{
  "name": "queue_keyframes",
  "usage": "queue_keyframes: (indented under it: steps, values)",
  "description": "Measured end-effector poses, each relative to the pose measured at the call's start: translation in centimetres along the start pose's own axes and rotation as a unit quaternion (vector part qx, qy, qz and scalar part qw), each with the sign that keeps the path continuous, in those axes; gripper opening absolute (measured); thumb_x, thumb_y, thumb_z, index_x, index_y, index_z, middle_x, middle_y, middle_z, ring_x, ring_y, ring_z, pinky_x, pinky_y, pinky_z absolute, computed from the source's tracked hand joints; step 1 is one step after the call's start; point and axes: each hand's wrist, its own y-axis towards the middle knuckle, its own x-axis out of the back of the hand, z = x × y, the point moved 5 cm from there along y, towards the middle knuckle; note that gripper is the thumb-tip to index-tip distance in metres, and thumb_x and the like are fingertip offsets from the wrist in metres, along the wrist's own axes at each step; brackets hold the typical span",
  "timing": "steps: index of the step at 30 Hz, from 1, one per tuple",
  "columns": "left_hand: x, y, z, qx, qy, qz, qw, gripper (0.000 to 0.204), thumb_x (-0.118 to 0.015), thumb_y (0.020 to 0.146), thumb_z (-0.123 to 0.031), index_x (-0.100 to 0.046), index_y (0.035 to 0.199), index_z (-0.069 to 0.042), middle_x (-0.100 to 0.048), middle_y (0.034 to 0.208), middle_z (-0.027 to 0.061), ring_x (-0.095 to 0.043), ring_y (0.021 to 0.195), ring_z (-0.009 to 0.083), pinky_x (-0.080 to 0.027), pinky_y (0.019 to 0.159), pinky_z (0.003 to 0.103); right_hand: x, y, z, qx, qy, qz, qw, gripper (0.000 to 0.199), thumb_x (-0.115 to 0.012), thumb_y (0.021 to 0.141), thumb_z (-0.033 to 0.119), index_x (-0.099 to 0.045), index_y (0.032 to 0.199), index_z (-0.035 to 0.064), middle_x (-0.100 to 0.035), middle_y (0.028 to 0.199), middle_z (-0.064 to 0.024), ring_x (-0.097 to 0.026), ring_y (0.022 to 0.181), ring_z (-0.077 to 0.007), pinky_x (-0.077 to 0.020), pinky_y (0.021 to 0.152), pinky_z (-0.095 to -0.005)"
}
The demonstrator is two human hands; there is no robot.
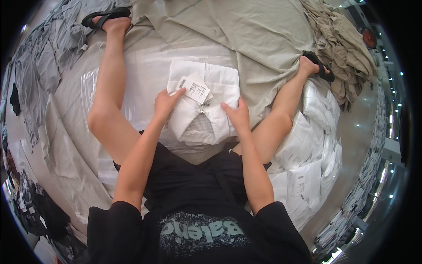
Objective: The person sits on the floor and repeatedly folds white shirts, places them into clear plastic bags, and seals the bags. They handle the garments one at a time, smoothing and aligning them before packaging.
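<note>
Between my legs lies a folded white garment (pixel 223 83), apparently trousers, its waist opening toward me and showing a greyish checked lining (pixel 200 123). White hang tags (pixel 194 88) rest on top, near the fastening at the waistband. My left hand (pixel 166 104) is closed on the garment's left side, with its thumb reaching onto the edge of the tags. On the right side my right hand (pixel 238 115) grips the garment, thumb on top and fingers hidden beneath. Flat clear plastic bags (pixel 147 72) are spread under and around the garment.
Packed white garments in clear bags (pixel 303 147) are heaped beside my right leg. A beige cloth (pixel 263 26) covers the floor. Grey clothes (pixel 39 57) lie far left, brown clothes (pixel 340 48) far right, dark clothes (pixel 41 215) near left. Stacks of folded clothes (pixel 351 211) line the right.
</note>
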Motion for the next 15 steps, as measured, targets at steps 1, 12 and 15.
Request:
queue_keyframes:
  steps: [1,12,15]
  values:
    - [0.2,0.1,0.5,0.017,-0.030,-0.016,0.999,0.073,-0.086,0.089,-0.050,-0.069,0.132,0.007,-0.075,0.124,0.0222,-0.076,0.108,0.0269,-0.059,0.090,0.040,-0.1,-0.2,0.4,0.001,-0.029,-0.001,1.000,0.071,-0.091,0.083,0.038,-0.065,0.134,-0.0035,-0.076,0.119,-0.0221,-0.073,0.109,-0.0394,-0.0566,0.098,-0.0453]
    - [-1.1,-6.3,1.6,-0.020,-0.103,0.056,0.993,0.076,-0.089,0.083,-0.010,-0.052,0.147,0.005,-0.073,0.130,0.0185,-0.073,0.116,0.0279,-0.059,0.098,0.039,0.1,-0.9,1.3,-0.148,0.067,0.095,0.982,0.070,-0.092,0.080,0.046,-0.070,0.121,-0.0062,-0.075,0.119,-0.0265,-0.074,0.104,-0.0405,-0.0579,0.094,-0.0481]
    - [-1.0,-6.3,1.0,-0.080,-0.085,0.038,0.992,0.079,-0.088,0.082,-0.011,-0.048,0.148,0.005,-0.073,0.129,0.0202,-0.073,0.116,0.0309,-0.059,0.099,0.041,0.3,-0.8,0.9,-0.177,0.218,0.118,0.952,0.068,-0.092,0.081,0.043,-0.070,0.124,-0.0049,-0.075,0.121,-0.0259,-0.074,0.108,-0.0372,-0.0572,0.095,-0.0456]
